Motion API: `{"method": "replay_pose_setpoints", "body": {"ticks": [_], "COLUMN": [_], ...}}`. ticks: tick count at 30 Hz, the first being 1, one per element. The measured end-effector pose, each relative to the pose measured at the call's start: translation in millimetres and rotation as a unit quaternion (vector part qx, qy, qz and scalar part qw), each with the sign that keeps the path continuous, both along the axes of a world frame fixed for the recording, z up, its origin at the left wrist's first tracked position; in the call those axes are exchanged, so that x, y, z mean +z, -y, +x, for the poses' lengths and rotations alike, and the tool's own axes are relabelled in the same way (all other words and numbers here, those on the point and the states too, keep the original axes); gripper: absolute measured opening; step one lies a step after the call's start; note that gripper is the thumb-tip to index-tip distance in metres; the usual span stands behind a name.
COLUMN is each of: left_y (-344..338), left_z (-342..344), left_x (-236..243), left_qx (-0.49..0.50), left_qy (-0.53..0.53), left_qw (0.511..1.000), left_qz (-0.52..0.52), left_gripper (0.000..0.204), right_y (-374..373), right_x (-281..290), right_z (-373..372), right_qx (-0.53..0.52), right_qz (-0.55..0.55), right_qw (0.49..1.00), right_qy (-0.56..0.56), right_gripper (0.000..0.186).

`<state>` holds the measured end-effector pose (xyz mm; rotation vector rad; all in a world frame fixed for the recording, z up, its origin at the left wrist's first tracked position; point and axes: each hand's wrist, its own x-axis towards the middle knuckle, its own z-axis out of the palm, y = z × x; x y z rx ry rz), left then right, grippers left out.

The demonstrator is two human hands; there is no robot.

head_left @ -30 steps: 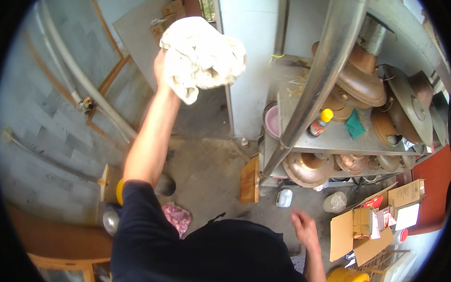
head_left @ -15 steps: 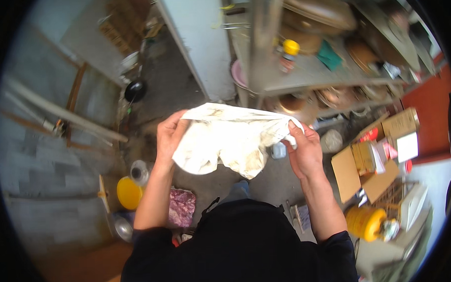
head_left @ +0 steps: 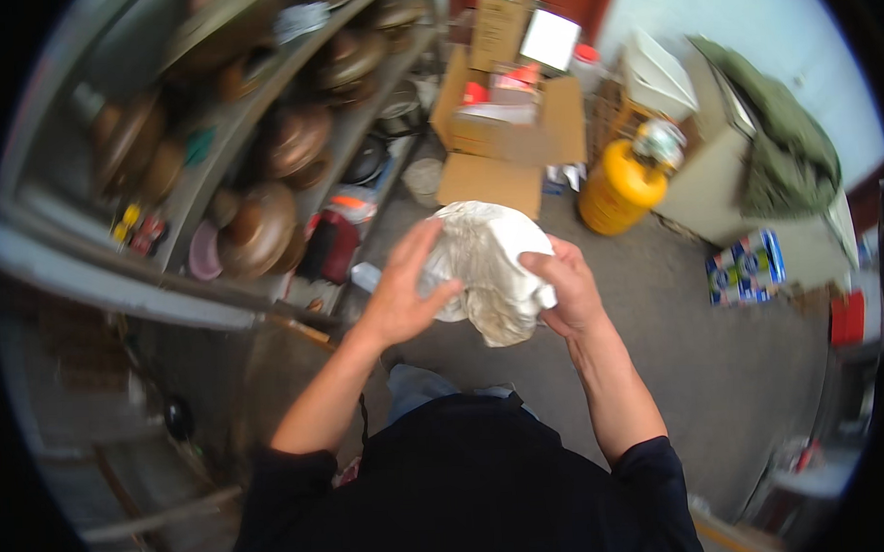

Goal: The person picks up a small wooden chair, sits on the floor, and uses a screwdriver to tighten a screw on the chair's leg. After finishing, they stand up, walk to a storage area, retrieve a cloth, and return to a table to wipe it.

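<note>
A crumpled off-white cloth (head_left: pixel 490 265), with a grimy lower fold, is bunched in front of my body. My right hand (head_left: pixel 569 281) grips its right side, thumb pressed over the fabric. My left hand (head_left: pixel 404 292) is at the cloth's left edge, slightly blurred, fingers and thumb spread apart; whether it touches the fabric is hard to tell.
A metal shelf (head_left: pixel 261 97) of copper-coloured lidded pots (head_left: pixel 265 224) fills the upper left. Ahead lie cardboard boxes (head_left: pixel 497 177). A yellow cylinder (head_left: pixel 622 187), pale cabinet (head_left: pixel 692 189) with green fabric (head_left: pixel 784 167), and blue-green pack (head_left: pixel 743 265) stand right, on concrete floor (head_left: pixel 699 384).
My view has turned right toward the boxes. The cloth came down from my raised left hand, was stretched between both hands, and is now bunched, my left fingers having loosened.
</note>
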<state>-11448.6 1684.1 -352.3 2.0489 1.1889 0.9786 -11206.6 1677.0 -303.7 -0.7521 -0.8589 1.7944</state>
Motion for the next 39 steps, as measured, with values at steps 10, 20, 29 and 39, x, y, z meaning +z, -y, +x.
{"method": "replay_pose_setpoints", "body": {"ticks": [10, 20, 29, 39], "left_y": [8.5, 20.5, 37.3, 161.6], "left_z": [373.0, 650.9, 897.6, 1127.6], "left_x": [-30.0, 13.3, -35.4, -19.0], "left_qx": [-0.361, -0.491, -0.34, -0.398], "left_qy": [0.386, 0.308, 0.373, 0.095], "left_qw": [0.619, 0.575, 0.513, 0.419], "left_qz": [-0.581, -0.577, -0.694, -0.81], "left_gripper": [0.062, 0.052, 0.039, 0.053], "right_y": [116.6, 171.0, 271.8, 391.9], "right_x": [-4.1, 0.3, -15.2, -11.7], "right_z": [220.8, 497.9, 699.9, 922.7], "right_qx": [-0.231, -0.452, -0.81, -0.85], "right_qz": [0.386, 0.089, -0.087, -0.078], "right_qw": [0.686, 0.533, 0.574, 0.501], "right_qy": [0.571, 0.71, 0.085, 0.143], "right_gripper": [0.02, 0.017, 0.015, 0.015]}}
